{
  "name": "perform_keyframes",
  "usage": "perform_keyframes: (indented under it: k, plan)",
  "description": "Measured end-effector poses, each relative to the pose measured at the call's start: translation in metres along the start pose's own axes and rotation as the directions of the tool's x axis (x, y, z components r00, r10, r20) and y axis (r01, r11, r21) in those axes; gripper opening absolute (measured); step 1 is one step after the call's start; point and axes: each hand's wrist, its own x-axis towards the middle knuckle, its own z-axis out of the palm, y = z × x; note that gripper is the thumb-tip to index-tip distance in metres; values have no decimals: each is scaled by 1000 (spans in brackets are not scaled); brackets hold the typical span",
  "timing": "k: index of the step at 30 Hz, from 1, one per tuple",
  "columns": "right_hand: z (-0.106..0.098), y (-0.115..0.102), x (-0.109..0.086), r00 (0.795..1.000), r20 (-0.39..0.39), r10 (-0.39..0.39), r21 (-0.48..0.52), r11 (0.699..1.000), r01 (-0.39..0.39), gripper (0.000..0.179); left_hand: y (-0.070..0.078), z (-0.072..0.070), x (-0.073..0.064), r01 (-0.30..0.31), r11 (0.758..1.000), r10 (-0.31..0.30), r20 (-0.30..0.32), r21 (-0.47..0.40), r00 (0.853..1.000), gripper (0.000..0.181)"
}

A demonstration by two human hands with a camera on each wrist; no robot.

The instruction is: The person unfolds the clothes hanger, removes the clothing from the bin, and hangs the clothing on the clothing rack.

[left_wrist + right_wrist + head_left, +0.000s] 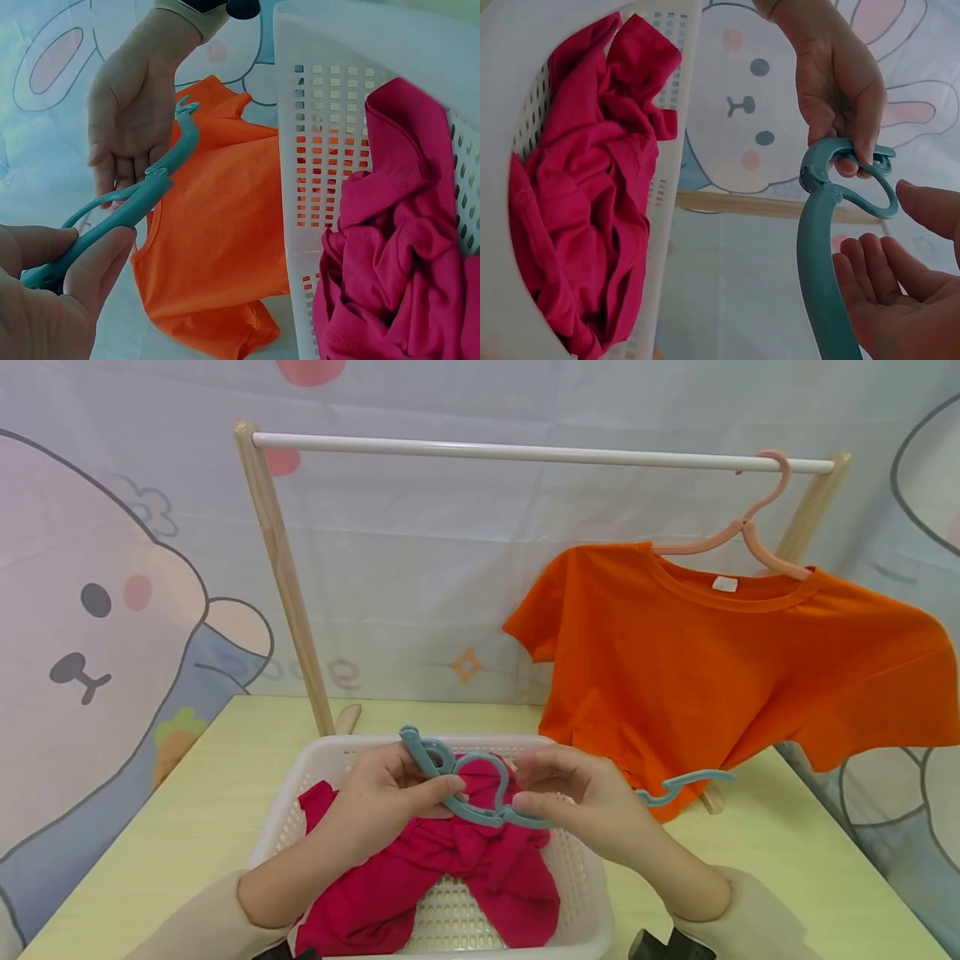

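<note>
My left hand (386,797) pinches a blue-green foldable clothes hanger (476,814) between thumb and fingers, above the basket. One long arm of the hanger stretches to the right, passing behind my right hand (592,802) and coming out beyond it. In the right wrist view, my right hand (900,292) has loosely bent fingers beside that arm, its thumb apart; whether the fingertips touch it I cannot tell. Beneath both hands, a crumpled magenta garment (367,902) lies in a white perforated basket (602,902).
Behind the basket stands a rack with a white rod (480,448) and wooden legs (281,568). An orange T-shirt (675,668) hangs at its right end on a pink hanger (759,539). A pale yellow table (150,852) carries everything, with a printed cloth backdrop behind.
</note>
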Motion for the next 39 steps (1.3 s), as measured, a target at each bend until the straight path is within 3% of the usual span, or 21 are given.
perform_keyframes:
  k: [9, 13, 20, 31, 34, 39]
  plan:
    - [5, 9, 4, 992, 127, 13, -146, 989, 6, 24, -2, 3, 0, -9, 1000, 10, 41, -11, 999, 22]
    - [6, 9, 5, 987, 162, 16, -215, 976, 20, 12, -2, 4, 0, -11, 1000, 12, 45, -15, 999, 23]
    - [6, 6, 4, 979, 199, 35, -259, 966, 19, 8, -2, 5, -3, 9, 1000, -9, 38, -20, 999, 26]
    - [6, 8, 3, 983, 169, -76, -280, 952, 122, 5, -3, 5, -4, -22, 998, 24, 31, -61, 999, 27]
    - [5, 8, 3, 987, 140, -77, -281, 953, 114, 4, -4, 6, -4, -35, 996, 37, 16, -85, 999, 28]
    - [4, 5, 2, 996, 64, -55, -229, 971, 68, 2, -3, 9, -5, -12, 987, 4, -53, -163, 999, 27]
